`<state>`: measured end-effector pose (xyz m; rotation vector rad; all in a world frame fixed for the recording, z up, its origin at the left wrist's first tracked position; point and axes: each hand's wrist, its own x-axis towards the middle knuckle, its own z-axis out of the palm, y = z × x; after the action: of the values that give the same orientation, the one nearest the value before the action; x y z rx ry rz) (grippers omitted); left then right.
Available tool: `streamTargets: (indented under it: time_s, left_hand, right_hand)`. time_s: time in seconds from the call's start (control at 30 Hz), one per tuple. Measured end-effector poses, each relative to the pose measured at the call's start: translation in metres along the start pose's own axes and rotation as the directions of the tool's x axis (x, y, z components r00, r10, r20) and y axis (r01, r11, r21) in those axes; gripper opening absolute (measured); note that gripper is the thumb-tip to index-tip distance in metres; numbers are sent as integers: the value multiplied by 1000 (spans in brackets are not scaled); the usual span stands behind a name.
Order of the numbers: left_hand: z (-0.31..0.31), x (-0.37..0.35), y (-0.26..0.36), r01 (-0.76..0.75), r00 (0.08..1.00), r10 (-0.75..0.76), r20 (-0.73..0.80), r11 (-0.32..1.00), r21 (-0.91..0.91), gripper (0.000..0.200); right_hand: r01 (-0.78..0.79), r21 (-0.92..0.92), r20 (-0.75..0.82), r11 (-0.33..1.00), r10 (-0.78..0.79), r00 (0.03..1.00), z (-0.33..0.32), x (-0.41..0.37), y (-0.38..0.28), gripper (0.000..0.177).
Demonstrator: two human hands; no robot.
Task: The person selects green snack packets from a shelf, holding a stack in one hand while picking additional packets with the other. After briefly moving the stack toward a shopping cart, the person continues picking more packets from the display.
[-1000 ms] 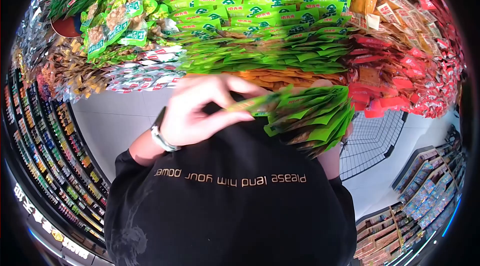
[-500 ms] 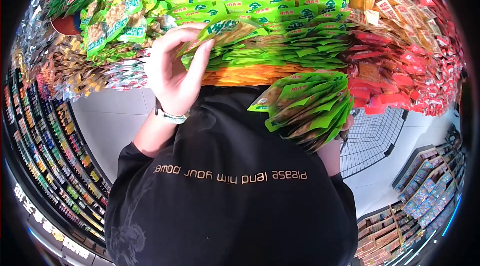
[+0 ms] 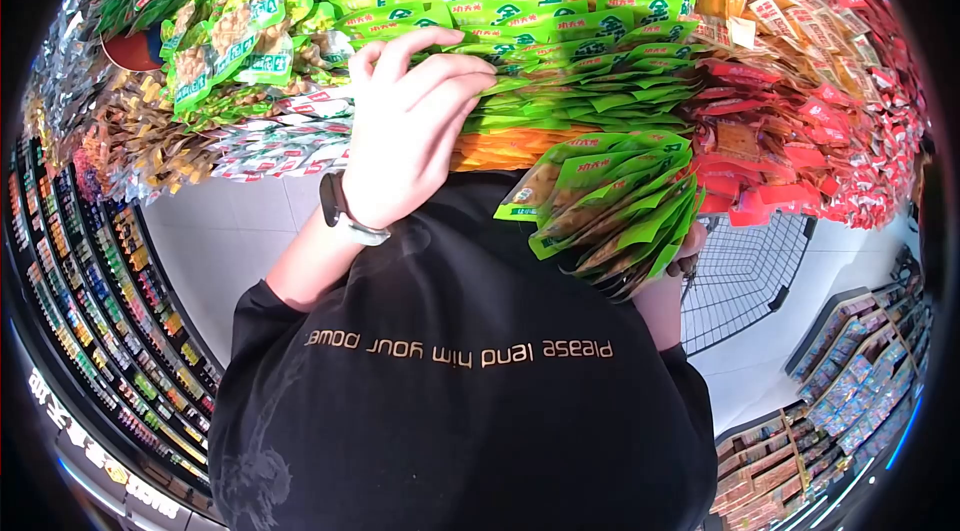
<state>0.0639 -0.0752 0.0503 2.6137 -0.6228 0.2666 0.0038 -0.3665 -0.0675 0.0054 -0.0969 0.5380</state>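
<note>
My left hand (image 3: 415,116), with a dark band and a light bracelet at the wrist, lies over the left part of the dense rows of green snack packets (image 3: 590,86). Its fingers are stretched out against the packets, back of the hand up, with nothing seen gripped. A thick fanned bundle of green snack packets (image 3: 620,196) is at the right in front of my black shirt. Behind its right edge shows a part of my right hand (image 3: 692,243), closed on the bundle; most of its fingers are hidden.
Orange packets (image 3: 500,149) lie below the green rows. Red packets (image 3: 760,151) fill the right, and green nut packets (image 3: 235,51) the left. A wire shopping cart (image 3: 745,281) stands on the floor at right. Stocked shelves (image 3: 110,311) curve along the left.
My left hand has moved right and let go of the green snack packet it pinched; its fingers now rest stretched on the rows. The bundle in my right hand has barely moved.
</note>
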Motion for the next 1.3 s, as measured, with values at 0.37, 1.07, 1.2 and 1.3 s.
streamTargets:
  time_s: [0.37, 1.07, 1.2, 1.3]
  left_hand:
    - [-6, -5, 5, 142, 968, -169, -186, 978, -153, 26]
    - [6, 6, 5, 110, 986, -119, 113, 991, 76, 21]
    - [7, 8, 3, 85, 976, -104, 189, 991, 105, 20]
    - [1, 12, 5, 76, 975, -93, 201, 993, 91, 21]
  right_hand:
    - [25, -9, -38, 1000, -25, 999, 4, 2, 0, 78]
    - [-1, -99, -195, 995, -19, 981, 31, 7, -9, 83]
    - [25, -63, -110, 998, -32, 993, 16, 9, -2, 85]
    - [21, -39, -58, 999, -23, 998, 3, 5, -3, 86]
